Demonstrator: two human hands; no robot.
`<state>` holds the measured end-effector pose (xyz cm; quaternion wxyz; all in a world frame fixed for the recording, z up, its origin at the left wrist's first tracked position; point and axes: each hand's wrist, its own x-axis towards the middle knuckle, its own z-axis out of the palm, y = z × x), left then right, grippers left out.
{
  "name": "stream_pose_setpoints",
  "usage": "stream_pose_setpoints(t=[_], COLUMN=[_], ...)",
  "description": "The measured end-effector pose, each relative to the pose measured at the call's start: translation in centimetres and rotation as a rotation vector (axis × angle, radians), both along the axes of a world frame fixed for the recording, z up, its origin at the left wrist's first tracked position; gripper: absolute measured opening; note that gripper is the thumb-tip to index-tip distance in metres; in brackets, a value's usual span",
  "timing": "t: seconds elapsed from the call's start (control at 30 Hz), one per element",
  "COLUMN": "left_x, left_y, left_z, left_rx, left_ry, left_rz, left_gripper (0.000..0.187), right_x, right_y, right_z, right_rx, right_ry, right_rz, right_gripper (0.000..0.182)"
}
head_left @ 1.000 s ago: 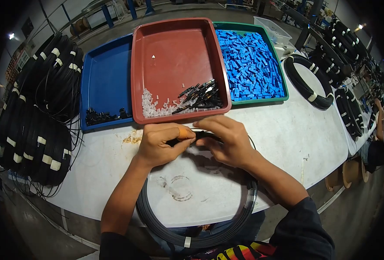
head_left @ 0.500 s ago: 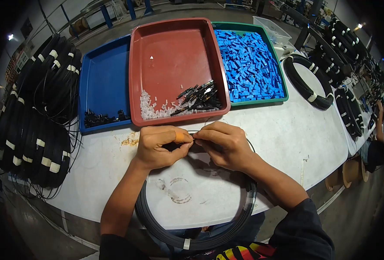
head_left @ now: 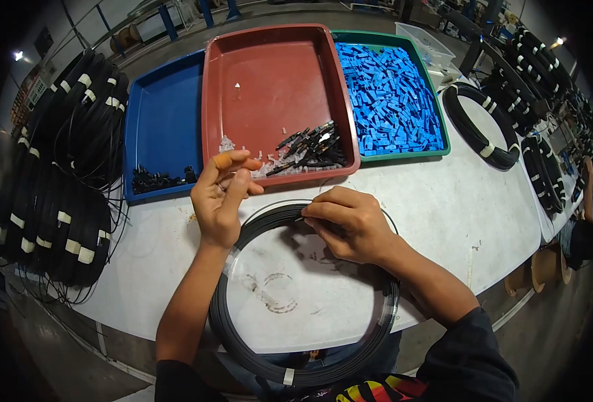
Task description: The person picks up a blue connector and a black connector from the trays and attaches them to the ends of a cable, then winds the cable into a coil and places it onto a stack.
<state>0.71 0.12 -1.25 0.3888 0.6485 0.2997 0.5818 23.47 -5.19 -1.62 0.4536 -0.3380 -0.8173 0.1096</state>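
We see the black cable coil (head_left: 220,315) at 6 o'clock, overhanging the table (head_left: 457,228): neat matte turns, white tape (head_left: 288,377) at its 6, clear wrap (head_left: 389,308) at its 3. Right hand (head_left: 350,224) pinches it around 12; left hand (head_left: 217,201), near its 11, fingers parted, loose.

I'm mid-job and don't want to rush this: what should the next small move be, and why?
Probably lower the left hand to pick up one clear piece: its thumb and fingers look parted near those pieces, by the near edge of the red tray, while the right hand pinches at the far side of the black coil.
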Motion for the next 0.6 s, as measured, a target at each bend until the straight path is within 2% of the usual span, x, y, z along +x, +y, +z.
stream_pose_setpoints(t=[0.07,0.4,0.53,0.6], left_x=[0.06,0.28,0.15,-0.03], left_y=[0.28,0.47,0.48,1.10], left_z=[0.04,-0.59,-0.55,-0.16], left_rx=[-0.044,-0.030,-0.082,-0.039], left_ry=[-0.019,-0.040,0.020,0.139], left_rz=[0.098,0.113,0.130,0.143], left_gripper=[0.027,0.021,0.021,0.021], right_x=[-0.05,0.09,0.19,0.21], right_y=[0.07,0.06,0.05,0.05], right_z=[0.08,0.18,0.37,0.47], right_rx=[-0.011,-0.049,-0.060,-0.059], right_ry=[0.000,-0.019,-0.029,-0.068], right_rz=[0.005,0.013,0.024,0.023], right_gripper=[0.018,0.018,0.020,0.021])
